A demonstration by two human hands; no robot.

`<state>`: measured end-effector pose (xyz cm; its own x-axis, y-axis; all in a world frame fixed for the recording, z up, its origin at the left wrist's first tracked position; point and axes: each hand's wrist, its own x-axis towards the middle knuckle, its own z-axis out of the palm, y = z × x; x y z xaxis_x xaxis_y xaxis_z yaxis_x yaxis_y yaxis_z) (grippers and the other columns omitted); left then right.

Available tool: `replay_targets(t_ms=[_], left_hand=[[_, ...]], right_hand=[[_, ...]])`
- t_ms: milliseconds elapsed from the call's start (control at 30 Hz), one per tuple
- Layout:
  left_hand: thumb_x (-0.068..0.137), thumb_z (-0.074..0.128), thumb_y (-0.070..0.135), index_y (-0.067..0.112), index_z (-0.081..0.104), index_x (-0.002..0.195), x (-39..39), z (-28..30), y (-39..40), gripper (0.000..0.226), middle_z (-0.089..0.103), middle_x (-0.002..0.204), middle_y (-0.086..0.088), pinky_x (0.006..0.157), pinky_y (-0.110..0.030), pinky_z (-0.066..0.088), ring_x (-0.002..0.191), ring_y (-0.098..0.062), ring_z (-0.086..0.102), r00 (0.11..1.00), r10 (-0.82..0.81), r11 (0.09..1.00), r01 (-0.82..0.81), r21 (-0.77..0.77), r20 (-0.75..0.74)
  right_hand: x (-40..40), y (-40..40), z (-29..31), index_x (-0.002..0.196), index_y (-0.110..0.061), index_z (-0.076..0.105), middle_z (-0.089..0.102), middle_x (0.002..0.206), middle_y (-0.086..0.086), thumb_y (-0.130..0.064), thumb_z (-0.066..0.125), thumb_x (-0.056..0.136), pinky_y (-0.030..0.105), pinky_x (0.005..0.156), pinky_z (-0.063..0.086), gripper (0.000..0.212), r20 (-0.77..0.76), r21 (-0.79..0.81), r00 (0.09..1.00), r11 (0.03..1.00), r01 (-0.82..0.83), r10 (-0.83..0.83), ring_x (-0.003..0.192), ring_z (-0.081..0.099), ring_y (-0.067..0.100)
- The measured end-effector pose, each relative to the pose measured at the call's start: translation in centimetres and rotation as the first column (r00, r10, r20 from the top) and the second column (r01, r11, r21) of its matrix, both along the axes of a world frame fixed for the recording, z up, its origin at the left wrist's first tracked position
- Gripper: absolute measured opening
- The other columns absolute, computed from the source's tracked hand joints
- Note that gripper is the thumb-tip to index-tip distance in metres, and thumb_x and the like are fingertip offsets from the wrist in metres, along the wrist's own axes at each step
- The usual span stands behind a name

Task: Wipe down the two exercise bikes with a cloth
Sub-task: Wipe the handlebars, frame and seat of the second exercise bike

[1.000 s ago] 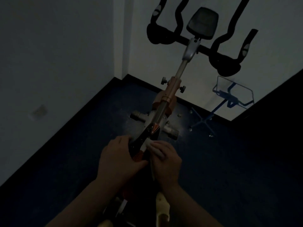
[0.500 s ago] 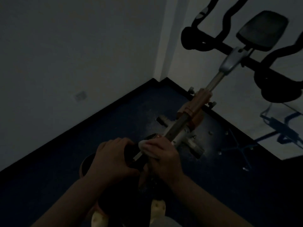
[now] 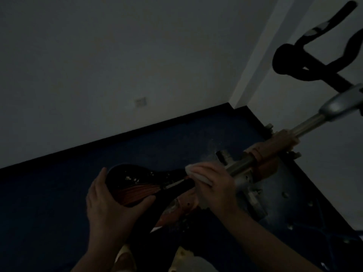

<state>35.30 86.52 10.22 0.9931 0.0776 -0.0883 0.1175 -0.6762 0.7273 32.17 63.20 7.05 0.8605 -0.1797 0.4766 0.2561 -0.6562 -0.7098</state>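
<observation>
Vs 0.5 s earlier: view had swung left and closer; saddle [image 3: 137, 185] was now fully exposed where the left hand had covered it, and the handlebars had slid to the right edge. Right hand had moved slightly up the frame tube.

Nearest: two pale shoe tips [image 3: 182, 256] at bottom edge. Left hand [image 3: 110, 209] cupped the rear of the saddle, thumb along its lower edge, fingers curled up behind the back rim. Right hand [image 3: 214, 185] pressed a pale cloth [image 3: 198, 173] onto the saddle nose where it met the frame tube [image 3: 241, 165], fingers wrapped over cloth.

Count: one exercise bike [image 3: 271, 148] in view, one cloth, one saddle, two hands. Too dark to tell whether a second bike was there.

Saddle long axis ran lower-left to upper-right, nose pointing up-right toward the tube. Tube continued on the same diagonal through an orange clamp section [image 3: 275, 146] to a silver stem [image 3: 341, 103].

Farthest: black handlebars [image 3: 306, 61] at top right, against the white wall [image 3: 117, 55]. One wall socket [image 3: 140, 102] above the dark blue floor [image 3: 49, 203].
</observation>
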Motion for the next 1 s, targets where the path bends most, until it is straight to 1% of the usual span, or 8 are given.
replay_targets(t_ms=[67, 200, 300, 467, 533, 700, 900, 1000], left_hand=[[0.045, 0.088, 0.046, 0.029, 0.020, 0.143, -0.3, -0.5, 0.1, 0.120, 0.028, 0.146, 0.000, 0.111, -0.049, 0.029, 0.135, -0.020, 0.024, 1.000, 0.022, 0.999, -0.022, -0.036, 0.005], [0.045, 0.089, 0.043, 0.029, 0.023, 0.142, -0.6, -0.9, 0.3, 0.118, 0.030, 0.143, 0.002, 0.108, -0.044, 0.032, 0.133, -0.018, 0.028, 0.998, 0.056, 0.993, -0.057, -0.104, -0.009], [0.044, 0.089, 0.043, 0.033, 0.023, 0.141, -0.9, -1.1, 0.6, 0.117, 0.028, 0.141, 0.005, 0.106, -0.044, 0.035, 0.131, -0.019, 0.031, 0.998, 0.062, 0.986, -0.066, -0.151, -0.030], [0.040, 0.086, 0.050, 0.041, 0.025, 0.136, -0.8, -1.5, 0.7, 0.114, 0.025, 0.139, 0.012, 0.104, -0.046, 0.038, 0.129, -0.017, 0.032, 0.996, 0.077, 0.979, -0.083, -0.189, -0.037], [0.039, 0.086, 0.051, 0.040, 0.027, 0.135, -0.8, -1.7, 0.6, 0.112, 0.026, 0.139, 0.011, 0.103, -0.047, 0.039, 0.129, -0.018, 0.032, 0.995, 0.100, 0.977, -0.102, -0.186, -0.022], [0.037, 0.083, 0.056, 0.040, 0.028, 0.135, -1.2, -1.5, 0.6, 0.114, 0.026, 0.140, 0.010, 0.103, -0.046, 0.039, 0.129, -0.018, 0.033, 0.993, 0.112, 0.970, -0.117, -0.211, -0.038], [0.031, 0.078, 0.068, 0.039, 0.029, 0.136, -1.1, -1.6, 0.6, 0.120, 0.029, 0.138, 0.008, 0.101, -0.044, 0.040, 0.126, -0.016, 0.035, 0.990, 0.140, 0.965, -0.143, -0.220, -0.031], [0.031, 0.075, 0.067, 0.039, 0.029, 0.135, -1.1, -1.9, 0.6, 0.117, 0.030, 0.134, 0.011, 0.101, -0.040, 0.040, 0.123, -0.012, 0.037, 0.988, 0.151, 0.960, -0.152, -0.234, -0.022]], right_hand=[[1.9, -1.1, 0.2, 0.097, -0.011, 0.076, 0.071, 0.098, 0.001, -0.024, 0.068, 0.085, 0.026, 0.085, 0.051, 0.019, -0.068, -0.061, 0.994, 0.994, -0.094, 0.090, 0.094, 0.064, 0.013], [5.1, -3.1, 2.0, 0.082, -0.019, 0.078, 0.074, 0.088, -0.007, -0.029, 0.078, 0.076, 0.029, 0.079, 0.055, 0.011, -0.407, 0.221, 0.891, 0.968, -0.118, 0.202, 0.086, 0.068, 0.004], [4.3, -3.6, 2.2, 0.087, -0.017, 0.077, 0.073, 0.094, -0.008, -0.026, 0.077, 0.078, 0.020, 0.081, 0.052, 0.012, -0.301, 0.135, 0.897, 0.946, -0.296, 0.324, 0.091, 0.067, 0.002], [5.9, -1.7, 2.2, 0.088, -0.012, 0.077, 0.073, 0.101, 0.000, -0.005, 0.076, 0.077, 0.027, 0.083, 0.053, 0.014, -0.220, -0.061, 0.767, 0.776, -0.628, 0.603, 0.095, 0.066, 0.010], [7.1, -0.5, 2.4, 0.089, -0.011, 0.077, 0.073, 0.100, 0.003, -0.001, 0.074, 0.077, 0.023, 0.085, 0.052, 0.016, -0.263, 0.003, 0.744, 0.772, -0.636, 0.614, 0.096, 0.066, 0.010], [8.1, -0.5, 2.8, 0.090, -0.008, 0.077, 0.075, 0.095, 0.002, -0.014, 0.077, 0.075, 0.019, 0.081, 0.053, 0.016, -0.367, 0.275, 0.757, 0.840, -0.467, 0.541, 0.092, 0.069, 0.009], [7.1, 0.0, 2.7, 0.084, -0.013, 0.078, 0.073, 0.097, -0.003, -0.010, 0.077, 0.077, 0.022, 0.084, 0.052, 0.008, -0.291, 0.090, 0.713, 0.760, -0.643, 0.638, 0.094, 0.067, 0.007], [8.7, 3.0, 3.1, 0.085, -0.017, 0.077, 0.074, 0.095, -0.002, -0.011, 0.077, 0.076, 0.022, 0.085, 0.052, 0.011, -0.296, 0.175, 0.695, 0.753, -0.634, 0.655, 0.093, 0.068, 0.008]])
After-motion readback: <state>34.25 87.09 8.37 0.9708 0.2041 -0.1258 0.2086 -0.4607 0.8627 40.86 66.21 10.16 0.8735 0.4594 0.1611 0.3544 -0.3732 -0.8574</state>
